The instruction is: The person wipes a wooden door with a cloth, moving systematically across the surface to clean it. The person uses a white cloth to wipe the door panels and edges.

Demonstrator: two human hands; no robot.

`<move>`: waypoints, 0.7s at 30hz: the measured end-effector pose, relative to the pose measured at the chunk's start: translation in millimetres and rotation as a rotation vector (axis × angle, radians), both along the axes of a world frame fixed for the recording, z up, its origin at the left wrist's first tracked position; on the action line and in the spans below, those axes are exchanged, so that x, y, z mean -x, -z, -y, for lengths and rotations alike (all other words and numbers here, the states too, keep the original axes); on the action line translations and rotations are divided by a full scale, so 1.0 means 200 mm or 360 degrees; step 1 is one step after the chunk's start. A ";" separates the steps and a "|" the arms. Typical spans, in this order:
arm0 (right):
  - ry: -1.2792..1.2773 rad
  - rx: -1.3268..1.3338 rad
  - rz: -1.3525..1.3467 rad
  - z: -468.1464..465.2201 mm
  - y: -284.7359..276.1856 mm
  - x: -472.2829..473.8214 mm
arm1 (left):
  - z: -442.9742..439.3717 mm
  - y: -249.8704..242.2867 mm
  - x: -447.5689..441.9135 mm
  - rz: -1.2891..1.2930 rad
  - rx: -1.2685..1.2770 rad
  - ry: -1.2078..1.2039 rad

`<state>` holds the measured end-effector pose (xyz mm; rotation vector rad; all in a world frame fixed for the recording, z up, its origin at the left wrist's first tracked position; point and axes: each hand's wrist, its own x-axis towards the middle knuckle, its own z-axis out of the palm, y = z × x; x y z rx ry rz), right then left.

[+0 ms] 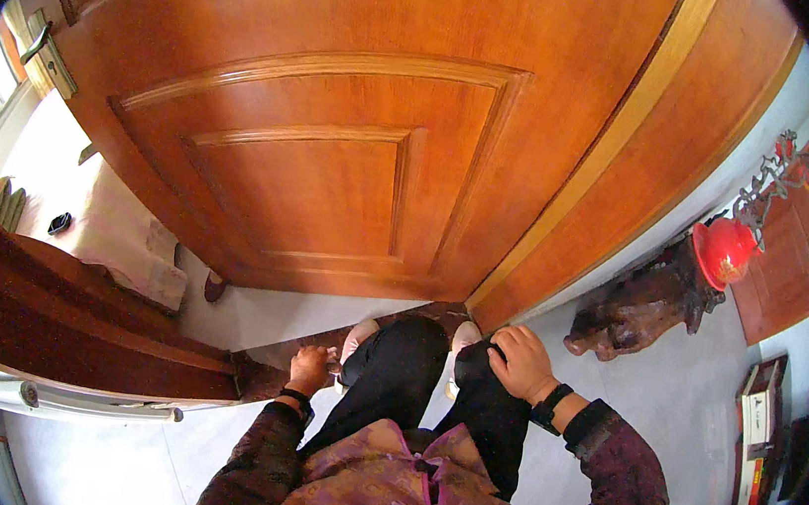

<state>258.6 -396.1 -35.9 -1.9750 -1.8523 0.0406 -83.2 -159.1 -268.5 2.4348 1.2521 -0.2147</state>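
A wooden door [307,189] with raised panels stands partly open before me, its handle plate [51,55] at the upper left. My right hand [523,362] rests on the knee of my black trousers [399,364], palm down and fingers spread, with nothing held. Beside my other leg is my left hand [311,367], near a light shoe [358,341]; its fingers are curled and partly hidden, and whether they hold anything cannot be told. Both wrists wear dark bands. My feet are by the dark threshold [280,362] at the door's foot.
The door frame [591,191] rises at right, the other jamb [67,319] at left. Beyond the doorway is a covered bed or table [124,220] with a small black object [60,223]. At right, a red pot [725,253] stands on a carved dark wooden base [629,315], near a shelf [755,442].
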 end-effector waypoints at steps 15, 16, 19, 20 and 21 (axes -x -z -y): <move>-0.0001 -0.0027 -0.0007 -0.01 0.02 -0.02 | -0.41 -0.68 -0.30 0.0870 -0.0912 0.0171; -0.0006 -0.0010 -0.0011 -0.01 0.02 -0.02 | -0.42 -0.81 -0.33 0.0936 -0.1059 0.0225; -0.0009 -0.0002 -0.0005 -0.02 0.03 -0.02 | -0.49 -1.20 -0.46 0.1162 -0.1417 0.0276; -0.0007 0.0008 -0.0012 -0.02 0.03 -0.02 | -0.51 -1.32 -0.50 0.1262 -0.1573 0.0324; -0.0007 0.0010 -0.0011 -0.02 0.03 -0.03 | -0.54 -1.43 -0.55 0.1341 -0.1694 0.0346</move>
